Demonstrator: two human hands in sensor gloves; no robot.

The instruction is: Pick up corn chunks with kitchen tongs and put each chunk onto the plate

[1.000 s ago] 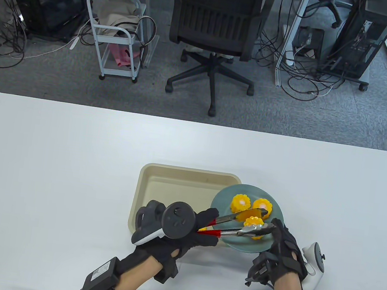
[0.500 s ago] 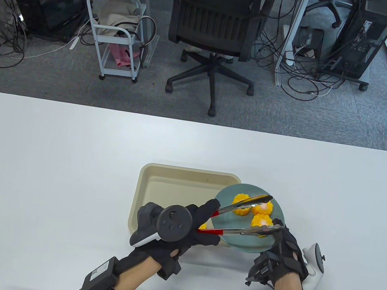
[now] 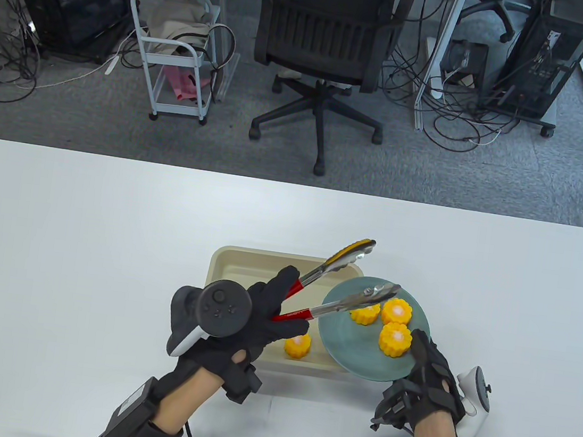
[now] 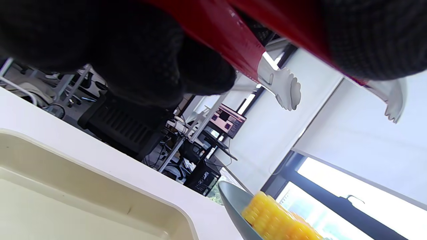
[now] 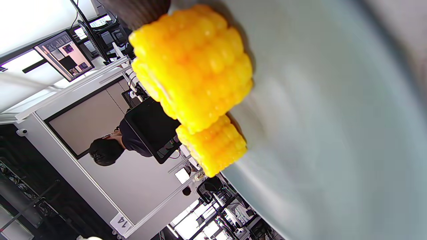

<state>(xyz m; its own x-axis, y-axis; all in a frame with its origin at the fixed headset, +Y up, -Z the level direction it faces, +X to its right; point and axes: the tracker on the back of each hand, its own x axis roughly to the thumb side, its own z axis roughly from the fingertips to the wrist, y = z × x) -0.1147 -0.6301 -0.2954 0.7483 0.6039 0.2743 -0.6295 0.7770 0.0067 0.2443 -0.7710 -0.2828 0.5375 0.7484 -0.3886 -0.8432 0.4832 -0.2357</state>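
Note:
My left hand (image 3: 293, 304) grips the red handles of the metal tongs (image 3: 340, 278), whose jaws stand apart and empty, one tip over the beige tray's (image 3: 242, 266) far rim, the other over the teal plate (image 3: 354, 350). Three yellow corn chunks (image 3: 395, 339) lie on the plate. A further chunk (image 3: 297, 346) lies in the tray's near right corner. My right hand (image 3: 425, 367) holds the plate's near right rim. The left wrist view shows both tong tips (image 4: 283, 90) in the air above the tray (image 4: 66, 186) and the plate (image 4: 233, 203). Two corn chunks (image 5: 196, 63) fill the right wrist view.
The plate overlaps the tray's right side on the white table (image 3: 80, 233). Beyond the table's far edge stand an office chair (image 3: 326, 35) and a small white cart (image 3: 179, 53). A person (image 5: 113, 146) sits far off in the right wrist view.
The tongs let go of a corn chunk on the plate, opened, and swung up and left toward the tray. My left hand moved left, uncovering the chunk in the tray. The right hand stayed.

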